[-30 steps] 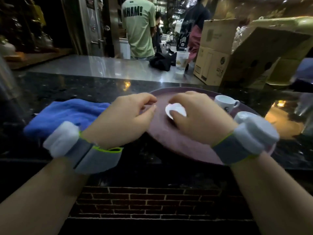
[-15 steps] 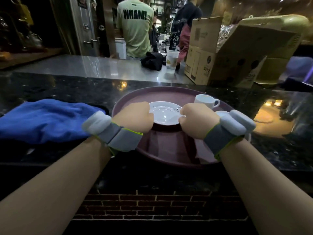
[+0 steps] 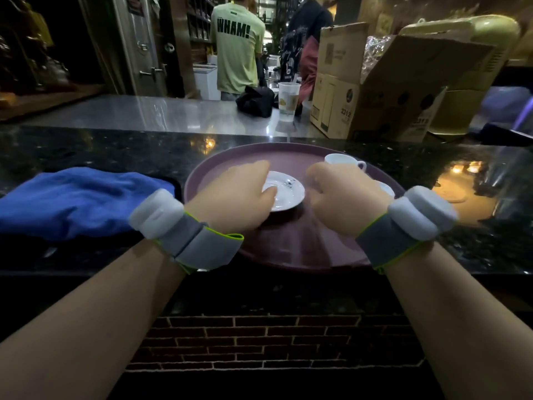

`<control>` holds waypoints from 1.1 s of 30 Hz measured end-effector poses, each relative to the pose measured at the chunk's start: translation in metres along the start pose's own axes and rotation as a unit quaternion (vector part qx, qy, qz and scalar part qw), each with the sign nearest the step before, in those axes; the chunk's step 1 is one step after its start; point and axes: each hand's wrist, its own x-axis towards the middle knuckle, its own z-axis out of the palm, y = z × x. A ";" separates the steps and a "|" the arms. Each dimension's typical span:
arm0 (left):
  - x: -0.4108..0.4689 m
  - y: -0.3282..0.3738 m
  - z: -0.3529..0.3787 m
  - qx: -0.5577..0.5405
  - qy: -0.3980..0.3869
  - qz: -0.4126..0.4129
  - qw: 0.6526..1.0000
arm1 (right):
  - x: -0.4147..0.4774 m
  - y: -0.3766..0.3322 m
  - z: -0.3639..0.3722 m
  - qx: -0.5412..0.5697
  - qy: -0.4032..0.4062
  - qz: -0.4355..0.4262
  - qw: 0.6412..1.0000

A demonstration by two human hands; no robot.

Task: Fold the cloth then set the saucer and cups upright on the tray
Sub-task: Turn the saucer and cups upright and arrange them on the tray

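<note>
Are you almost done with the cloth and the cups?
Partly. The blue cloth lies bunched in a soft heap left of the tray; whether it counts as folded is unclear. The saucer sits right way up on the tray, with the left hand on its near edge. One cup stands upright at the back. The right hand hides a second white piece, so its state is unknown.

Both hands over the round tray on the dark surface.

The left hand grips the near-left rim of the upright white saucer, which lies on the purple tray. The right hand is curled just right of the saucer; contact cannot be determined. One white cup stands upright behind the right hand. A blue cloth lies left of the tray.
</note>
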 end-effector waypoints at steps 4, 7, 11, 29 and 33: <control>0.006 0.036 0.007 -0.086 -0.017 0.090 0.992 | -0.015 0.034 -0.009 0.014 0.107 0.030 0.994; 0.014 0.057 0.015 -0.103 -0.044 0.119 0.987 | -0.026 0.062 -0.018 0.004 0.122 0.061 0.991; 0.033 0.078 0.031 -0.093 -0.078 0.117 0.986 | -0.036 0.094 -0.016 0.001 0.069 0.100 0.993; 0.046 0.088 0.037 -0.268 0.009 0.004 0.963 | -0.028 0.113 -0.004 0.199 0.125 0.050 0.971; 0.033 0.083 0.018 -0.395 -0.030 -0.041 0.917 | -0.019 0.107 -0.001 0.338 0.121 0.071 0.930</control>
